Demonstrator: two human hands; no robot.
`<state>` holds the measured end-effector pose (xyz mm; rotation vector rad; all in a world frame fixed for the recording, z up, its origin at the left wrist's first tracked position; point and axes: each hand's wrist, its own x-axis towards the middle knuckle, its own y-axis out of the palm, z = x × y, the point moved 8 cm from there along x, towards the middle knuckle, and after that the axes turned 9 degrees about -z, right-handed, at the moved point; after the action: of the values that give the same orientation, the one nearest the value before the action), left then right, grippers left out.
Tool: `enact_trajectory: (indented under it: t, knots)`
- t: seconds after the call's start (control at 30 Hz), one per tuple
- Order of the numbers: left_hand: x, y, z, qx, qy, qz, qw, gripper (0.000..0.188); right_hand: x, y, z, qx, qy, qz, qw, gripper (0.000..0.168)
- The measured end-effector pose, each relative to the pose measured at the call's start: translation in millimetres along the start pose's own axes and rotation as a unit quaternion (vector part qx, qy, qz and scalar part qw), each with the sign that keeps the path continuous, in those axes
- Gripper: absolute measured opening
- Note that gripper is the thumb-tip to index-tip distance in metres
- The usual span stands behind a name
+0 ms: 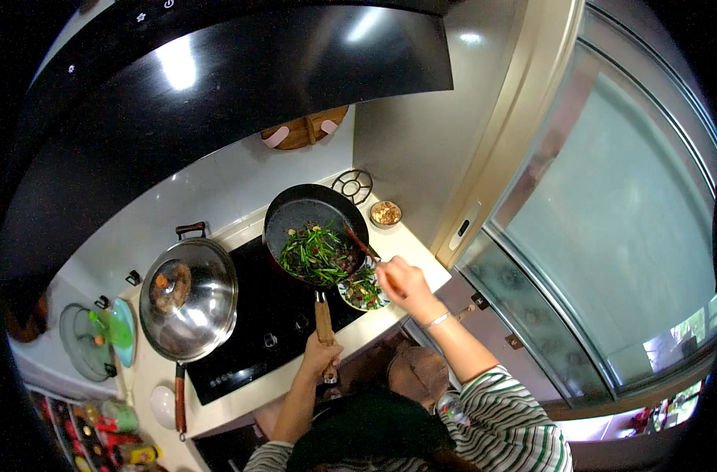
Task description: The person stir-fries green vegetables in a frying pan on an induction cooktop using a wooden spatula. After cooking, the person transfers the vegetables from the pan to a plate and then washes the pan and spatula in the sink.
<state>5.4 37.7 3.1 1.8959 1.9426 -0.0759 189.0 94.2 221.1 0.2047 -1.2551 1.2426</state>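
My left hand (321,356) is closed around the wooden handle (323,318) of a black frying pan (296,206). Cut green stems, mixed with dark pieces, lie in the pan (314,253), mostly in its near half. Between the fingers of my right hand (407,285) are reddish-brown chopsticks (361,243), whose tips reach into the pan's right side. Beneath and beside that hand, a patterned plate (348,300) holds more of the same green and dark food (364,288). The plate stands close against the pan's near right edge, partly covered by my hand.
Left on the black cooktop (258,318) sits a wok with a domed metal lid (208,280), its handle (180,407) jutting past the counter edge. A small bowl of brown pieces (385,213) and a metal trivet (352,186) are behind right. A range hood (246,76) overhangs everything. Bottles (114,436) crowd the lower left.
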Motion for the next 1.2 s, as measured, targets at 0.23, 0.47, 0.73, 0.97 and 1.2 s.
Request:
enact_trajectory:
  t: [0.23, 0.47, 0.73, 0.97, 1.2]
  knots:
    - [2.1, -0.9, -6.2, -0.017, -0.010, -0.014, 1.000, 0.029, 9.1, 4.2, 58.7, 0.041, 0.006, -0.029, 0.999, 0.005]
    - [9.9, -6.8, 3.0, -0.072, -0.020, 0.016, 0.997, 0.029, 73.0, -2.6, 2.8, 0.079, -0.037, -0.024, 0.996, 0.007]
    - [6.2, -7.7, -1.4, -0.004, -0.024, 0.027, 0.999, 0.029, 79.4, 35.5, 39.4, 0.114, -0.141, 0.168, 0.969, 0.008]
    - [4.4, -5.7, -6.2, 0.003, -0.030, 0.058, 0.998, 0.031, 119.6, -9.9, -100.7, 0.214, 0.257, 0.086, 0.939, 0.019]
    - [0.2, -14.1, -4.1, 0.013, -0.038, 0.085, 0.996, 0.033, 68.9, -38.4, -224.0, 0.288, 0.453, -0.048, 0.842, 0.033]
